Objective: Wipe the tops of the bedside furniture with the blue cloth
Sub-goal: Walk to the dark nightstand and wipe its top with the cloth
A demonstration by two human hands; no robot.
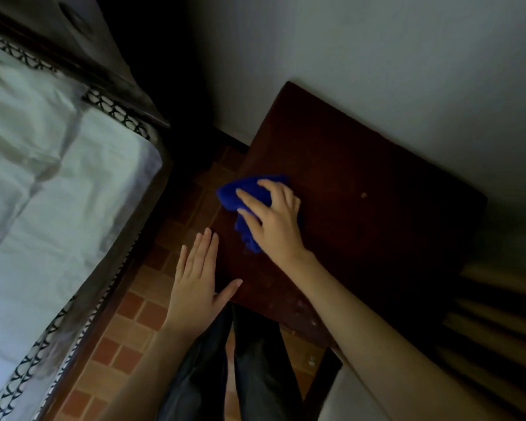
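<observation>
Far left: bed, white sheet creased, black-and-white patterned trim running along its side. The bed takes up the whole left side of the view, from far to near.

Between the bed and the table: a strip of brown tiled floor, dim at the far end.

Left hand: flat, palm down, fingers straight and close together, thumb spread to the right. It holds nothing. It sits over the table's near left edge, fingers over the floor strip and thumb tip over the wood. I cannot tell whether it touches the top.

Below it, near edge of view: dark trousers.

Blue cloth: bunched up on the left part of the bedside table top, its left end at or just past the table's left edge.

Right hand: on top of the cloth, fingers curled over it and gripping it down against the wood. Forearm runs in from the near right.

Table top: dark reddish wood, far and right sides against the pale wall. A small pale speck lies on the wood to the right of the hand, well apart from the cloth.

Near right: a dark slatted piece beside the table. I cannot make out what it is.
</observation>
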